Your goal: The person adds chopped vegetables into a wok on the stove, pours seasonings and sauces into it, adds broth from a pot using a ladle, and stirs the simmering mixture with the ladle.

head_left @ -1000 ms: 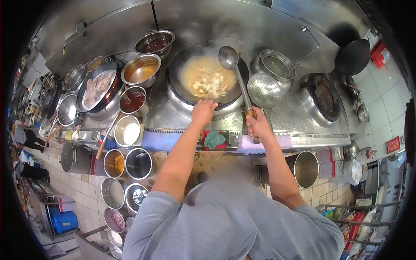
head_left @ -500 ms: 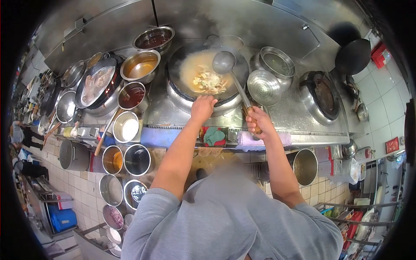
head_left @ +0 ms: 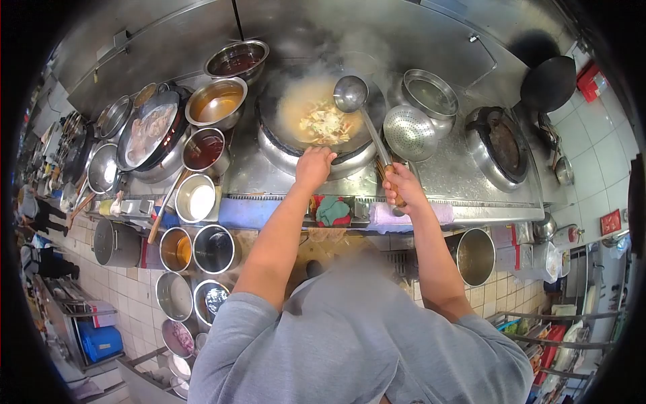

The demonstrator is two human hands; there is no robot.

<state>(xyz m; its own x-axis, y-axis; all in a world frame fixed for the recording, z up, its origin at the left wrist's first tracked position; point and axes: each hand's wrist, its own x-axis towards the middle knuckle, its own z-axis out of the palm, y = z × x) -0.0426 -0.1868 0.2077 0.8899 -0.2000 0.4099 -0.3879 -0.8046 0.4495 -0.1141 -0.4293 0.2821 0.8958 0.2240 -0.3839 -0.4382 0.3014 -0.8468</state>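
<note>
Pale chopped food (head_left: 326,126) and a cloudy yellowish liquid lie in the big dark wok (head_left: 271,111), and steam rises from it. My left hand (head_left: 315,167) is closed at the wok's near rim; the fingers hide the exact part they grip. With my right hand (head_left: 404,186) I grip a long ladle (head_left: 350,93) by its wooden handle, near its end. The ladle's bowl is held over the far right side of the wok, above the food. Right of the wok, a perforated strainer (head_left: 409,133) rests against a metal pot (head_left: 431,94).
Left of the wok stand bowls of amber liquid (head_left: 218,101) and dark red sauce (head_left: 204,149). A second wok with raw meat (head_left: 153,132) sits farther left. At the right is another burner (head_left: 501,151). Cloths (head_left: 332,211) lie along the front edge.
The ladle's bowl has shifted slightly right and down. Food in the wok has changed shape a little, with more steam over it. Both hands stay nearly in place.
</note>
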